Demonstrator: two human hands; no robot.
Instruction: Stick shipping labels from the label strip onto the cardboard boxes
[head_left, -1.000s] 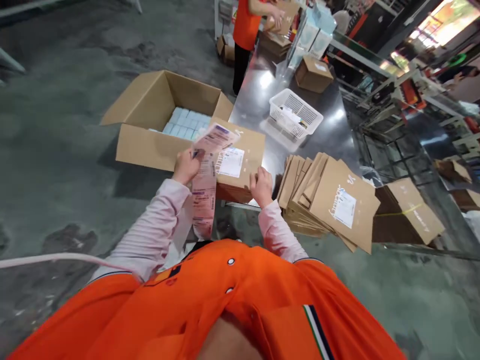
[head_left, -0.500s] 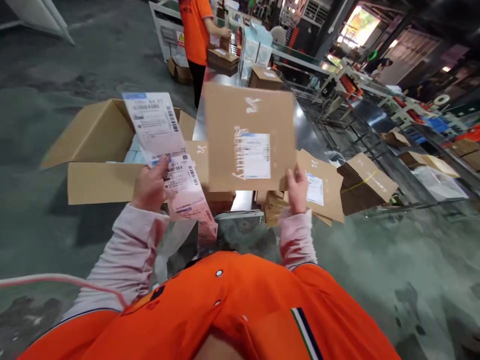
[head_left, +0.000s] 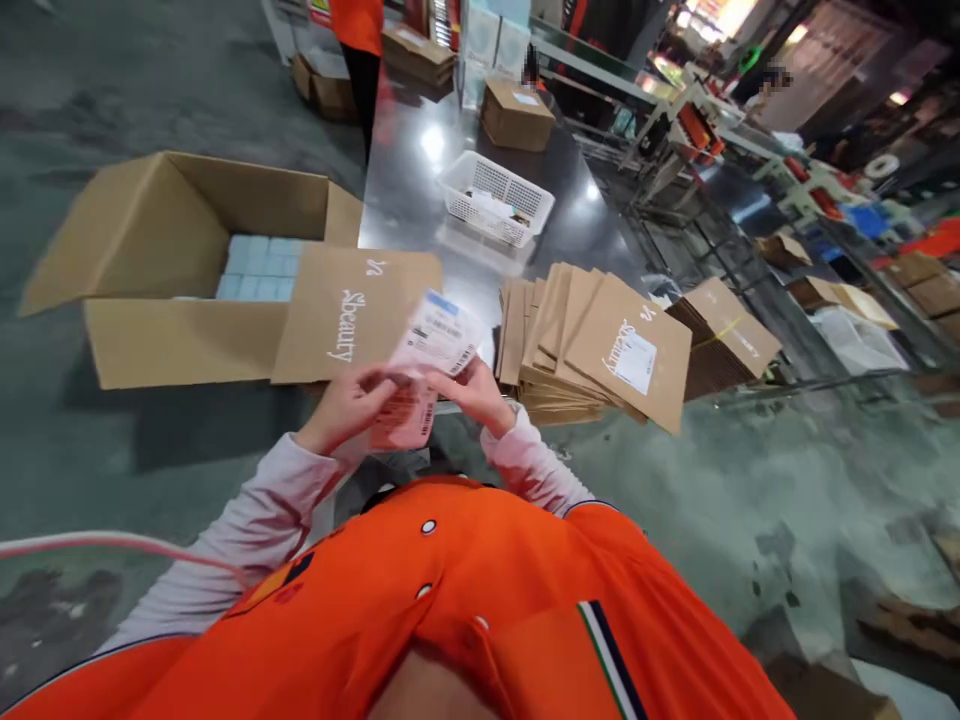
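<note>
A strip of printed shipping labels [head_left: 439, 335] is pinched between my two hands in front of my body, its lower part hanging down. My left hand [head_left: 349, 405] is closed on the strip from the left, thumb on top. From the right, my right hand [head_left: 474, 392] grips the label edge between thumb and fingers. Just behind the strip lies a flat brown cardboard mailer [head_left: 360, 310] with white lettering and no label visible on it. To the right, a fanned pile of flat mailers has a labelled mailer [head_left: 634, 362] on top.
An open carton [head_left: 187, 340] with pale blue boxes [head_left: 259, 268] stands at left. On the metal table [head_left: 409, 205] are a white plastic basket [head_left: 495, 200] and stacked cardboard [head_left: 517, 115]. Strapped cardboard [head_left: 731, 325] lies at right. A person in orange [head_left: 358, 25] stands beyond.
My right hand has let go of the labelled mailer, which appears to lie on the right-hand pile, and now grips the label strip. My left hand has lowered the strip and moved it right.
</note>
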